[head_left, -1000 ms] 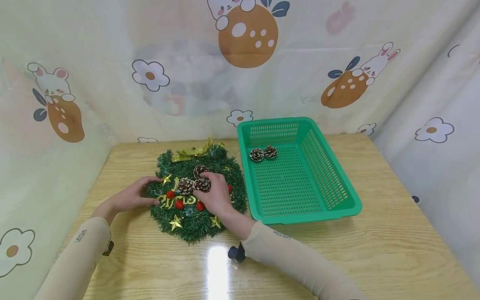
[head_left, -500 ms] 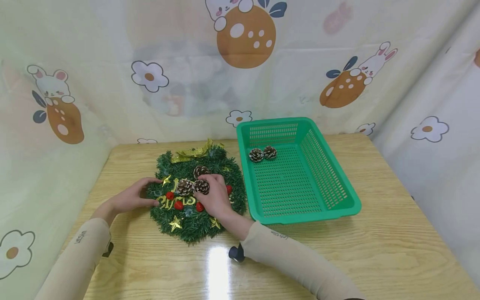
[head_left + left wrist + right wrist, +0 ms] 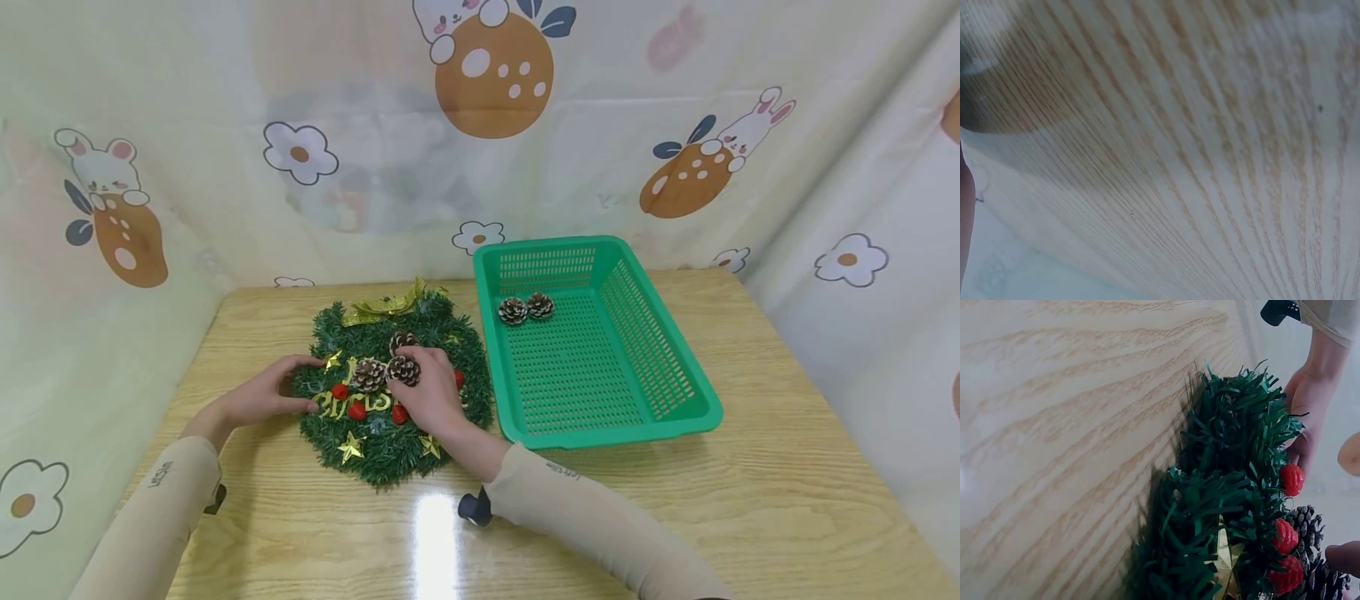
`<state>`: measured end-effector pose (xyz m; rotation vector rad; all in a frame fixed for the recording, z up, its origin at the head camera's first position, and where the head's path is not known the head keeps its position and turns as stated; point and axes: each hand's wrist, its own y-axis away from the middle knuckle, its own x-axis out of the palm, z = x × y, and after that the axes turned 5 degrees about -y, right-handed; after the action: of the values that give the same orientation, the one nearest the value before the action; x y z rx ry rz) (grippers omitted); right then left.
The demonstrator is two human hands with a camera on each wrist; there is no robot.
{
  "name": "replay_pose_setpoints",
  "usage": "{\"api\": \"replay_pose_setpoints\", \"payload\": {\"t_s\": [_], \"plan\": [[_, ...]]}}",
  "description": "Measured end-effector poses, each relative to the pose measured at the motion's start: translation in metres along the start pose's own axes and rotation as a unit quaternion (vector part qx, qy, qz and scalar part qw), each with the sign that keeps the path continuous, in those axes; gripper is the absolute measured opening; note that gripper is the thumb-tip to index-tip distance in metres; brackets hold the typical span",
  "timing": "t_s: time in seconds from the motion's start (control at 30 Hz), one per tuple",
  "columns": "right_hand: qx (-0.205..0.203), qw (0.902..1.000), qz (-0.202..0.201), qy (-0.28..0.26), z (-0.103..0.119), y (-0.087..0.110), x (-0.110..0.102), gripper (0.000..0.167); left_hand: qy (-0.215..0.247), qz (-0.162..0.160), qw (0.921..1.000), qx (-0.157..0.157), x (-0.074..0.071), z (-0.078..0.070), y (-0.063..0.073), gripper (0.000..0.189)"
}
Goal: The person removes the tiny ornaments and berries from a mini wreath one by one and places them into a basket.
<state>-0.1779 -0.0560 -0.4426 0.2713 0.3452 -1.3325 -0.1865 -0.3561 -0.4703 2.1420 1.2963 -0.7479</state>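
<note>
A green tinsel Christmas wreath [image 3: 405, 458] lies on the table, with gold lettering, gold stars and red berries. My right hand [image 3: 435, 392] is over its middle, thumb and fingers pinching a brown, white-tipped pine cone [image 3: 403, 371]. Another pine cone [image 3: 369, 375] sits just left of it, and a third pine cone [image 3: 402, 340] lies behind, partly covered by my fingers. My left hand [image 3: 273, 392] rests at the wreath's left edge, thumb and index finger spread apart. The right wrist view shows red berries [image 3: 1286, 573] and a gold star [image 3: 1225, 559] close up.
Right of the wreath stands a green plastic basket [image 3: 600, 433] with two pine cones [image 3: 527, 308] in its back left corner. A gold ribbon bow [image 3: 384, 308] tops the wreath. A patterned curtain [image 3: 375, 167] hangs behind the wooden table [image 3: 337, 533].
My right hand and the pine cone it pinches have shifted only very slightly over the wreath. The left hand stays in place.
</note>
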Motion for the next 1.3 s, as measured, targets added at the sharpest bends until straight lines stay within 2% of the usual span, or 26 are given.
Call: {"api": "replay_pose_setpoints", "payload": {"t_s": [0.33,0.77,1.03,1.17,1.3], "plan": [[-0.007,0.9999,0.001,-0.011,0.011,0.0,-0.006,0.048,0.001,-0.002,1.0,0.006,0.0,0.0,0.0,0.072],[-0.034,0.9992,0.009,-0.02,0.041,-0.008,-0.024,0.047,-0.003,-0.003,1.0,0.005,-0.001,-0.002,0.0,0.072],[-0.022,0.9994,-0.005,-0.025,0.059,-0.029,-0.047,0.05,0.003,-0.001,1.0,0.006,0.0,-0.002,0.001,0.073],[-0.027,0.9977,-0.017,-0.059,0.057,-0.045,-0.061,0.051,0.003,-0.001,1.0,0.007,0.0,-0.002,0.001,0.073],[-0.024,0.9967,-0.041,-0.066,0.052,-0.059,-0.075,0.049,0.002,0.0,1.0,0.008,-0.001,-0.002,0.0,0.072]]}}
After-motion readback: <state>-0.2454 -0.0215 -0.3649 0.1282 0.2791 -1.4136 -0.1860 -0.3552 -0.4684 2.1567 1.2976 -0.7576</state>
